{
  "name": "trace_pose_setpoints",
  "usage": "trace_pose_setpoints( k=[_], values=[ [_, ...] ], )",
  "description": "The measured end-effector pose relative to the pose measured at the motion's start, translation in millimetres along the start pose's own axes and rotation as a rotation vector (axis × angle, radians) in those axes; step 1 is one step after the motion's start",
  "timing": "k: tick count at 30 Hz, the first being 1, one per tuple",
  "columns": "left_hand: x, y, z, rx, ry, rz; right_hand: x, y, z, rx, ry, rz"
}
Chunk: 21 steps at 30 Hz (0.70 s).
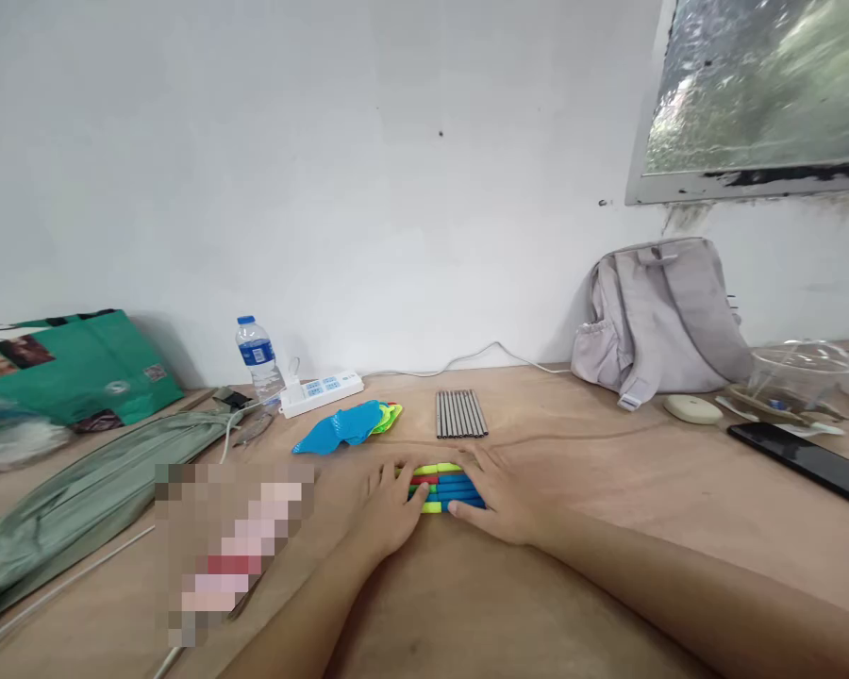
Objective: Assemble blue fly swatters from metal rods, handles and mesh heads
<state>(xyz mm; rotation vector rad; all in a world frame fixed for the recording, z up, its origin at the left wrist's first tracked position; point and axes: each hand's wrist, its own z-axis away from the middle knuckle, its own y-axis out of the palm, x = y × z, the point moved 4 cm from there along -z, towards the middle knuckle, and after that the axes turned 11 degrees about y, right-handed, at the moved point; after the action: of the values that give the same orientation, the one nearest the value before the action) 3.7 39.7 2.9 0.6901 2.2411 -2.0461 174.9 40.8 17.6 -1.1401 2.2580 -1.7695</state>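
Several short coloured tubes (459,488), yellow, red, green and blue, lie side by side in a compact block on the table. My left hand (389,509) grips the block's left end, fingers at the far side and thumb over the near tubes. At the other end, my right hand (501,500) spans the block with its fingers along the back and its thumb on the near edge. Both palms partly hide the tube ends. Just beyond lies a neat row of grey metal rods (461,415). Shiny flat pieces, blue (343,427) and yellow-green (388,418), lie to the left.
Along the wall stand a water bottle (257,358), a white power strip (322,392) and a grey backpack (669,316). A green bag (85,368) and grey-green cloth bag (106,471) occupy the left. A black phone (799,462) and pale rounded case (693,409) lie right.
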Motion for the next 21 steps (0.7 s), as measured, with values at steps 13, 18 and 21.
trace_pose_setpoints(
  k=[13, 18, 21],
  values=[
    [4.2, 0.3, -2.8, -0.074, 0.079, 0.173, -6.8, 15.1, -5.1, 0.013, 0.047, 0.028],
    [3.8, -1.7, -2.5, -0.053, 0.088, 0.181, -7.3, 15.0, -5.2, 0.011, 0.054, 0.015],
    [3.0, -2.6, -1.5, -0.044, 0.082, 0.183, -6.5, 14.2, -4.8, 0.016, 0.042, 0.020]
  ],
)
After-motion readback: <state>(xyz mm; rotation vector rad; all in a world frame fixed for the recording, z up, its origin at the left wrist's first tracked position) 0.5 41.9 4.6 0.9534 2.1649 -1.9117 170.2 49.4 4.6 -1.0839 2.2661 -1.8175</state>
